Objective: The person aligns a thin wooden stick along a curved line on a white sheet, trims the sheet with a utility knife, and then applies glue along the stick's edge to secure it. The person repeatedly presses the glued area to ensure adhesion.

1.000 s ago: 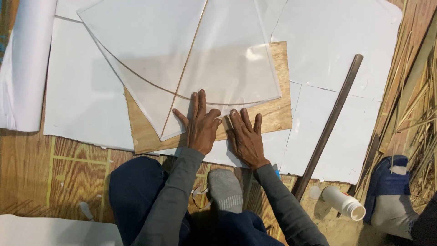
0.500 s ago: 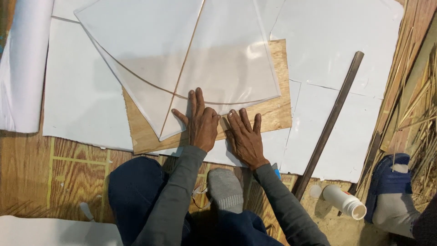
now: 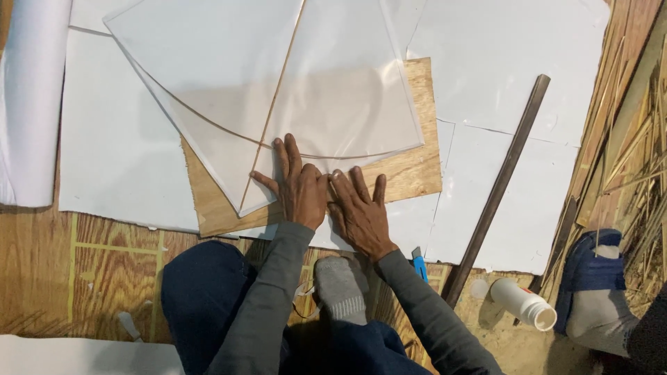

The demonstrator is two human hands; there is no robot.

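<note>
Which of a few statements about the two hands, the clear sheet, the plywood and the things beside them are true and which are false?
1. Both hands press flat, fingers spread, on the lower edge of the translucent fan-shaped plastic sheet. True: the left hand and right hand lie side by side there.
2. The sheet rests on a rectangular plywood board. True.
3. The right hand grips the long dark metal bar. False: the bar lies untouched, off to the right.
4. The small white plastic bottle stands upright on the plywood. False: it lies on its side on the floor, near the bar's lower end.
5. A thin wooden stick runs along the sheet. True.
</note>
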